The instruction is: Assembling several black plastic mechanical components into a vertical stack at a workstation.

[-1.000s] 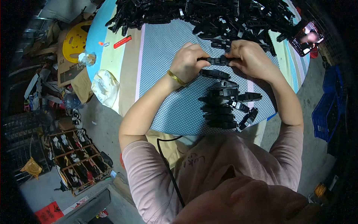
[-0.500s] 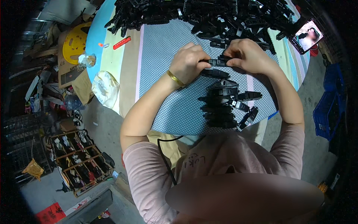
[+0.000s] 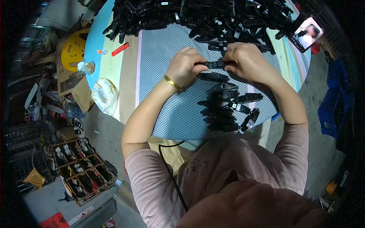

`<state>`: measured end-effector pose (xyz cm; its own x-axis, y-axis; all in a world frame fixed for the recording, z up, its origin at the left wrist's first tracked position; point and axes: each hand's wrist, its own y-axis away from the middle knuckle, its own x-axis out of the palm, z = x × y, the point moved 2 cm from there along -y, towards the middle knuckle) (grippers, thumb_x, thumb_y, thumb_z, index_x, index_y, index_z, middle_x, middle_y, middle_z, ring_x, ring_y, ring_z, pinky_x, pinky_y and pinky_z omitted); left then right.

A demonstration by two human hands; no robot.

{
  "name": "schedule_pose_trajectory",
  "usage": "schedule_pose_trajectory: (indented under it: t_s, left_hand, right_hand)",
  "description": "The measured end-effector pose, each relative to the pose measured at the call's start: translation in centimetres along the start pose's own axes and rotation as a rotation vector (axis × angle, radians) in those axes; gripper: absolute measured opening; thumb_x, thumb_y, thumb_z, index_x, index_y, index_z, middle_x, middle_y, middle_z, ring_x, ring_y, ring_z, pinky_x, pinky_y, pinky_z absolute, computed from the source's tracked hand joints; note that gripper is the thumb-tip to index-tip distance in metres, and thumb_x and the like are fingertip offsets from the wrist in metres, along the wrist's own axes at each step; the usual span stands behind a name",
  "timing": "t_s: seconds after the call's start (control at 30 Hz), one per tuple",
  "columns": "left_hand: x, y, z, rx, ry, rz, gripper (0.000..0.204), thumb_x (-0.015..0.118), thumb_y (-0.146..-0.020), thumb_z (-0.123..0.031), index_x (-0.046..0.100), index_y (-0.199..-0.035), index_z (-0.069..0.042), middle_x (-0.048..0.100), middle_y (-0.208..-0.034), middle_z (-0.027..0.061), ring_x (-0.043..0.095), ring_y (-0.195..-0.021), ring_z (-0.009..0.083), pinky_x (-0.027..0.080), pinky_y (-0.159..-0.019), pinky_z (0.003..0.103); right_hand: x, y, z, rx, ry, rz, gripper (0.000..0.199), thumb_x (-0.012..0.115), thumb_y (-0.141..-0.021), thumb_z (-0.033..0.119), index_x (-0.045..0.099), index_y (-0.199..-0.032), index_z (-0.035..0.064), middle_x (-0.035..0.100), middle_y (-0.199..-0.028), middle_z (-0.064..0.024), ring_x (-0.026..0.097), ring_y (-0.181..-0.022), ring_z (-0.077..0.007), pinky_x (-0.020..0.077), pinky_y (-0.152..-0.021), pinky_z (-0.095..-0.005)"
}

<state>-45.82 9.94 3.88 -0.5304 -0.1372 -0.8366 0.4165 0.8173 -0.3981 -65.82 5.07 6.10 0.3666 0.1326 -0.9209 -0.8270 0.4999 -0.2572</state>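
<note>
A long black plastic part [image 3: 215, 65] is held level over the patterned mat, between my two hands. My left hand [image 3: 184, 65] pinches its left end between thumb and fingers, a gold bracelet at the wrist. At the other end, my right hand [image 3: 245, 61] has thumb and fingertips closed on it, covering that tip. Just below lies another black part [image 3: 214, 77]. Closer to me, several similar parts [image 3: 220, 112] rest side by side in a rough column. A few more, such as one tilted piece [image 3: 249, 121], lie to their right.
A big heap of black parts [image 3: 163, 13] covers the far side of the table. A phone [image 3: 307, 34] with a lit screen stands at the far right. On the left are a red tool [image 3: 120, 49] and a white bag [image 3: 105, 97]. A blue crate [image 3: 330, 102] sits on the floor.
My right fingers have closed more fully over the right end of the held part. My left hand keeps its pinch. The whole view has shifted slightly.
</note>
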Motion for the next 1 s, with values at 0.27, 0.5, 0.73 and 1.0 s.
schedule_pose_trajectory:
  t_s: [0.27,0.5,0.73,1.0]
  left_hand:
    - [0.6,-0.3,-0.2,0.065,0.059,0.007,0.017,0.075,-0.067,-0.017,0.069,-0.079,-0.007,0.060,-0.073,0.0053,0.054,-0.074,0.0241,0.045,-0.067,0.034]
    - [-0.8,-2.4,-0.4,-0.211,0.196,0.309,0.018,0.074,-0.075,-0.019,0.070,-0.087,-0.006,0.065,-0.083,0.0077,0.062,-0.080,0.0230,0.049,-0.071,0.032]
    - [0.4,-5.6,6.1,-0.340,-0.041,-0.225,0.033,0.076,-0.074,-0.019,0.066,-0.102,-0.004,0.068,-0.089,0.0109,0.066,-0.078,0.0201,0.052,-0.073,0.030]
    - [-0.3,-3.5,5.8,-0.355,-0.133,-0.348,0.031,0.078,-0.070,-0.017,0.061,-0.092,-0.003,0.065,-0.076,0.0069,0.063,-0.068,0.0169,0.050,-0.062,0.030]
  right_hand:
    - [1.1,-0.7,-0.3,-0.050,-0.159,-0.051,0.020,0.074,-0.069,0.020,0.066,-0.076,0.0030,0.060,-0.078,-0.0127,0.061,-0.077,-0.0316,0.0484,-0.066,-0.0412]
    - [1.1,-0.7,-2.1,-0.080,0.048,-0.341,0.030,0.071,-0.075,0.025,0.068,-0.097,0.0047,0.061,-0.085,-0.0077,0.060,-0.078,-0.0252,0.0502,-0.067,-0.0340]
    - [3.0,-0.9,-2.1,-0.078,0.117,-0.291,0.016,0.069,-0.073,0.011,0.067,-0.088,0.0050,0.058,-0.085,-0.0062,0.058,-0.081,-0.0242,0.0500,-0.068,-0.0343]
    - [2.0,-0.8,-1.2,-0.051,-0.119,-0.273,0.018,0.065,-0.075,0.004,0.063,-0.093,0.0014,0.060,-0.093,-0.0102,0.060,-0.084,-0.0274,0.0508,-0.072,-0.0356]
